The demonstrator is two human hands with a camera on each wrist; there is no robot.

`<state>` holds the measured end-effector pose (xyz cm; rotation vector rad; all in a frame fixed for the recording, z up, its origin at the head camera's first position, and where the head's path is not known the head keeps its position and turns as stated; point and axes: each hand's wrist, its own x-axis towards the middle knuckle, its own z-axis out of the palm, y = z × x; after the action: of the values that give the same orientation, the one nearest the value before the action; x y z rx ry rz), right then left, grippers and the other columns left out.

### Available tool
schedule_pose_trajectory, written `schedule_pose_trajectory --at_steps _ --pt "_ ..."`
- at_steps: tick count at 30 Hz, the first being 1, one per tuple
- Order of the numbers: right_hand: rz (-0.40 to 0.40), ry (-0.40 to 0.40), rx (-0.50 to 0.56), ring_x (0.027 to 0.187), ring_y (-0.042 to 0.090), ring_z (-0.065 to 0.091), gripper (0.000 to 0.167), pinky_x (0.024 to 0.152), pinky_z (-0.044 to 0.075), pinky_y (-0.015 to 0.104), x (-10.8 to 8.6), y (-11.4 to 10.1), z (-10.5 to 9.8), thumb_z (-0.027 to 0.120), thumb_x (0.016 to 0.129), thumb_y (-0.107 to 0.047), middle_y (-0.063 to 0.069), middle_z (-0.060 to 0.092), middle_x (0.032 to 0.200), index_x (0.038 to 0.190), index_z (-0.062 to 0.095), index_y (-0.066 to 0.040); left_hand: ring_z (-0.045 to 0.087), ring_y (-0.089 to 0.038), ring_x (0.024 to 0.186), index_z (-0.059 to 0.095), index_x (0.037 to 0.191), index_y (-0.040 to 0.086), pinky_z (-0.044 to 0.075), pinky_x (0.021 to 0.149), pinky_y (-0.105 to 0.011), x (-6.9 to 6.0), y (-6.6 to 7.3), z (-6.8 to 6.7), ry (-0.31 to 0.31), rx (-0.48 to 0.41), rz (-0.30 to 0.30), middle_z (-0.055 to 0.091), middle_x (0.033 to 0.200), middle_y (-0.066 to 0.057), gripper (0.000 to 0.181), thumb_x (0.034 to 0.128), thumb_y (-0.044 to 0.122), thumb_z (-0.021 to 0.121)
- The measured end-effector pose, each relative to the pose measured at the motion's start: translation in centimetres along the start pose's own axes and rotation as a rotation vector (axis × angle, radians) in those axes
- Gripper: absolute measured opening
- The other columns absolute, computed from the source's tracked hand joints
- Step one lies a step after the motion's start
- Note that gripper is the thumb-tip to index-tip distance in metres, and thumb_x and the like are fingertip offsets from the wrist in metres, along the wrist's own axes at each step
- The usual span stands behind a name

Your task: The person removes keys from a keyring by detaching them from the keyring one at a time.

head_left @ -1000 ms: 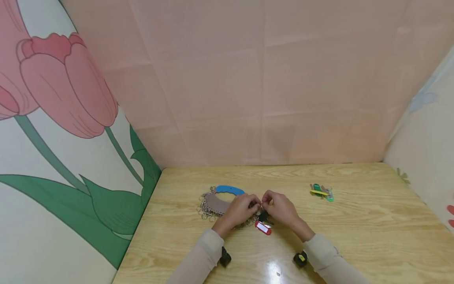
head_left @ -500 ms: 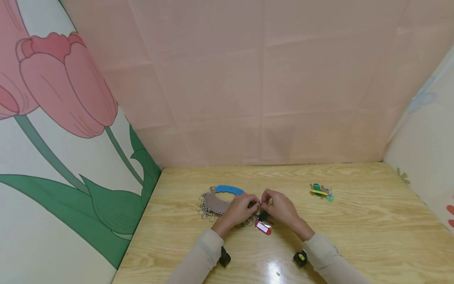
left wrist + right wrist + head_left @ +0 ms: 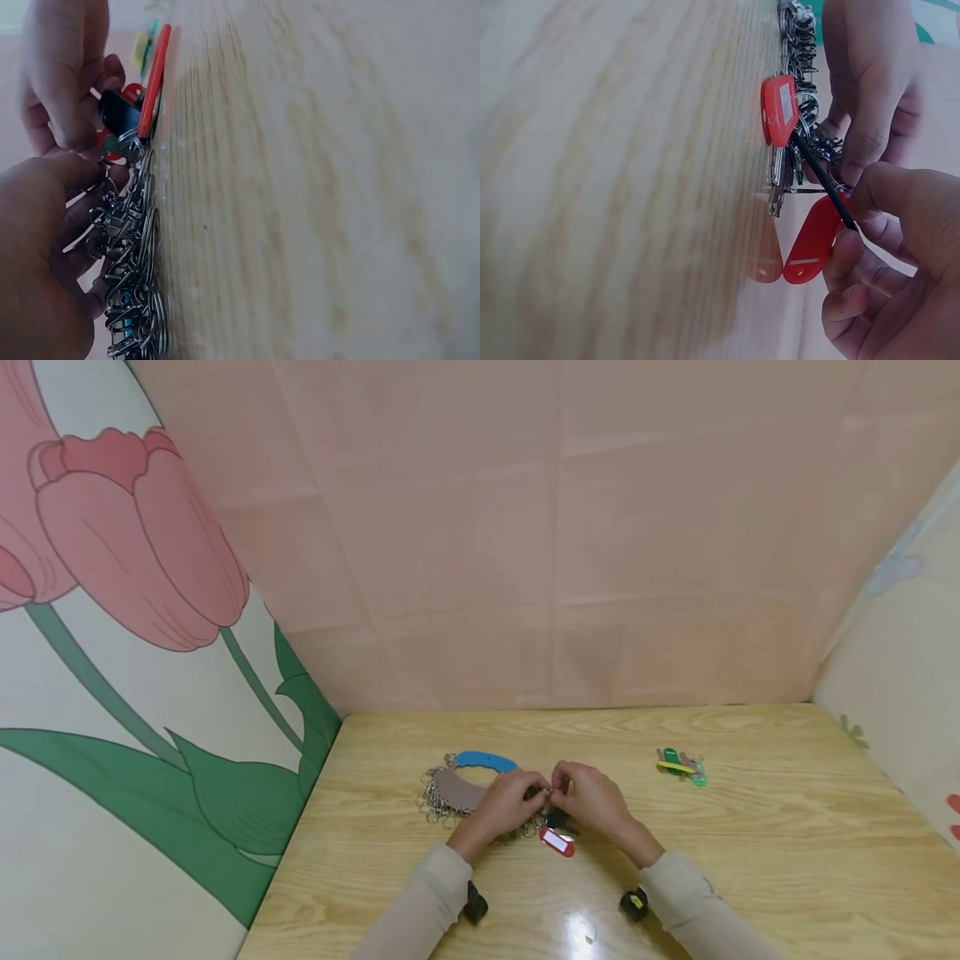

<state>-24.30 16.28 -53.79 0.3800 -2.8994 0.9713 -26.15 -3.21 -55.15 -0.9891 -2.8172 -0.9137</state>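
While the left hand [image 3: 512, 799] pinches a clasp [image 3: 110, 189] at the right end of the holder [image 3: 459, 792], the right hand [image 3: 596, 799] grips the key bunch [image 3: 556, 819] by its top, the fingertips hiding exactly where. The bunch sits between and just below both hands, above the table [image 3: 780, 835]. Its red tag [image 3: 557, 841] slants lengthwise from upper left to lower right in the head view, white label up; the second tag [image 3: 810, 244] slopes down beside the right hand. Leftward curves the holder, partly covered by the left hand, its blue handle [image 3: 486, 761] at the far side. Coloured tags [image 3: 675, 767] lie well to the right.
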Motion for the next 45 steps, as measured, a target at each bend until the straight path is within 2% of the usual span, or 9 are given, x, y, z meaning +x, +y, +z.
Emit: schedule_pose_trajectory --at_steps 16,27,40,45 --pt "-0.071 -0.004 -0.024 0.064 0.010 0.053 0.015 0.056 0.042 0.028 -0.29 0.30 0.05 0.079 0.088 -0.011 -0.005 0.062 0.076 0.086 0.066 -0.016 0.067 -0.004 0.097 0.081 0.112 0.020 0.053 0.088 -0.023 0.05 -0.10 0.12 0.002 -0.020 -0.002 0.079 0.106 0.008 0.017 0.1074 0.023 0.065" --pt "-0.019 -0.002 -0.026 0.066 0.009 0.055 0.006 0.058 0.045 0.028 -0.18 0.31 0.18 0.078 0.092 -0.014 -0.004 0.065 0.079 0.092 0.072 -0.013 0.067 -0.005 0.100 0.080 0.114 0.021 0.053 0.090 -0.026 -0.10 -0.21 0.03 0.002 -0.031 -0.008 0.079 0.109 0.009 0.018 0.1093 0.024 0.063" --pt "-0.061 -0.005 -0.022 0.061 0.007 0.053 0.007 0.053 0.043 0.026 -0.24 0.64 0.06 0.078 0.094 -0.011 -0.004 0.065 0.082 0.093 0.072 -0.015 0.068 -0.006 0.104 0.080 0.114 0.021 0.054 0.091 -0.026 -0.20 -0.33 0.00 0.006 -0.063 -0.021 0.079 0.112 0.008 0.021 0.1106 0.028 0.060" --pt "-0.057 -0.014 -0.015 0.063 0.008 0.054 0.007 0.055 0.043 0.026 -0.25 0.62 -0.02 0.078 0.095 -0.011 -0.004 0.066 0.083 0.094 0.072 -0.015 0.068 -0.007 0.104 0.080 0.115 0.021 0.055 0.091 -0.026 -0.20 -0.34 -0.05 0.000 -0.070 -0.032 0.078 0.112 0.007 0.022 0.1105 0.029 0.060"
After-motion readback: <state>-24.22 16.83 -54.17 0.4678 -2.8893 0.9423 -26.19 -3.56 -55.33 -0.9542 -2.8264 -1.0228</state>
